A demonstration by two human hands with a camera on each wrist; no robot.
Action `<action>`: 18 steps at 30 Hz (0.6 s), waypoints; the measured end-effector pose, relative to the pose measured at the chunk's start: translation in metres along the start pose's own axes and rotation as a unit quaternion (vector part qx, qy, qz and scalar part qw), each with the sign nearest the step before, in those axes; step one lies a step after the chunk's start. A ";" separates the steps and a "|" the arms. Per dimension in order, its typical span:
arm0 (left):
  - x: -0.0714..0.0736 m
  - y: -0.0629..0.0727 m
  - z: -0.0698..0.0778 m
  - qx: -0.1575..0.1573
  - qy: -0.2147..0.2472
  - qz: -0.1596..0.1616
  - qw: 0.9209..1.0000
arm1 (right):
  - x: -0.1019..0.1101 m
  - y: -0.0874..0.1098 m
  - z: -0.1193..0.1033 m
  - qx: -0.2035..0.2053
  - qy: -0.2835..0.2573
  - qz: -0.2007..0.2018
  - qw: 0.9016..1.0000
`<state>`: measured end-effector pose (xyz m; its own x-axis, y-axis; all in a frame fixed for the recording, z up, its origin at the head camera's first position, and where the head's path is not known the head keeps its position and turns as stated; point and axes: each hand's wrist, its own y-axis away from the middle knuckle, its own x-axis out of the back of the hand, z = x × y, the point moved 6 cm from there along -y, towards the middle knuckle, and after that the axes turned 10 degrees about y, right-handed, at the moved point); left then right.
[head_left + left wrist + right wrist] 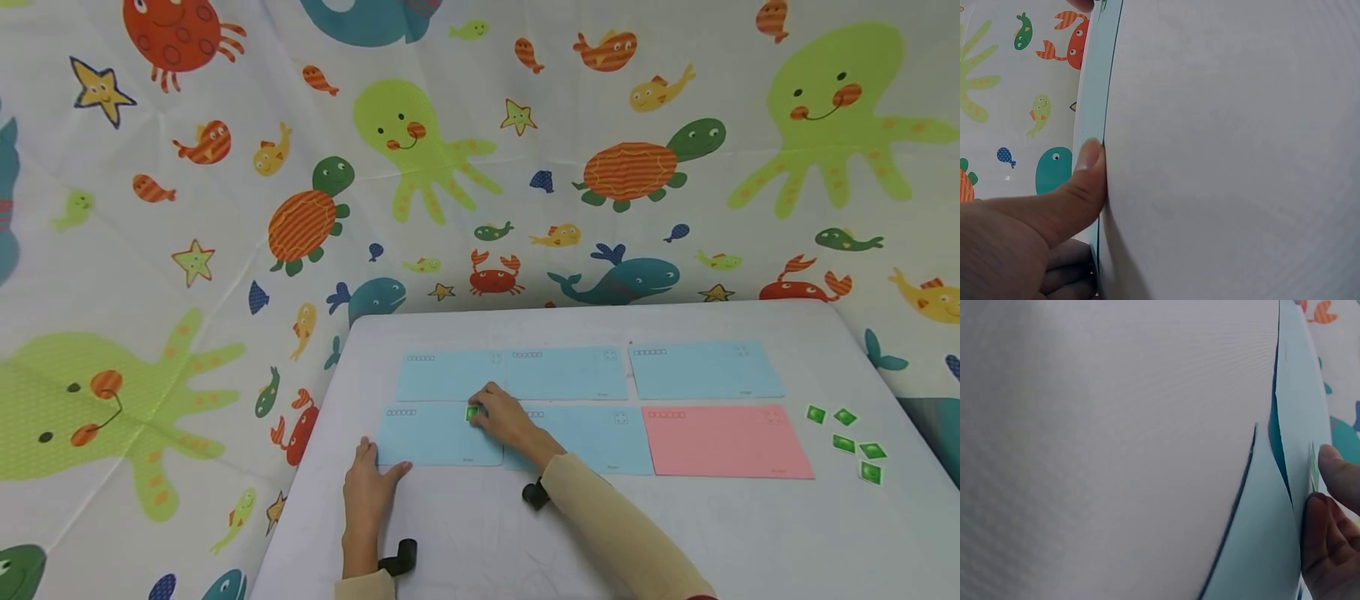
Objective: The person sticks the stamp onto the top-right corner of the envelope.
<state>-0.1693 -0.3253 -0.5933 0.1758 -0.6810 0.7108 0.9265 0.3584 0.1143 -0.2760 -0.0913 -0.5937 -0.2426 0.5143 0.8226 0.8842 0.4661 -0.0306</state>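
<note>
My right hand (506, 418) is at the upper right corner of the front-left blue envelope (435, 446). Between its thumb and fingers it pinches a small green stamp (472, 412), right over that corner. The same stamp (1314, 467) shows edge-on in the right wrist view, between the fingertips. At the envelope's lower left corner rests my left hand (367, 492), fingers extended along the left side. In the left wrist view, the left thumb (1090, 159) presses on the envelope's near edge.
More blue envelopes (566, 375) lie in two rows, with a pink envelope (727, 442) at the front right. Several loose green stamps (843, 444) are scattered on the white table (465, 533) at the right. A sea-animal-print cloth (450, 242) hangs behind.
</note>
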 end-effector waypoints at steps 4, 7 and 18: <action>0.000 0.000 -0.002 0.002 0.000 -0.002 1.000 | 0.000 0.001 0.000 -0.001 -0.004 -0.010 1.000; -0.001 -0.001 -0.004 0.001 -0.001 -0.003 1.000 | 0.001 0.002 0.000 -0.001 -0.005 -0.017 1.000; 0.000 0.000 -0.005 -0.009 -0.005 0.004 1.000 | 0.007 0.010 -0.002 0.001 -0.030 -0.034 0.999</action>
<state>-0.1676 -0.3284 -0.5972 0.1804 -0.6720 0.7182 0.9311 0.3521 0.0955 -0.2680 -0.0848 -0.5869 -0.3249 0.5240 0.7873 0.8643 0.5025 0.0223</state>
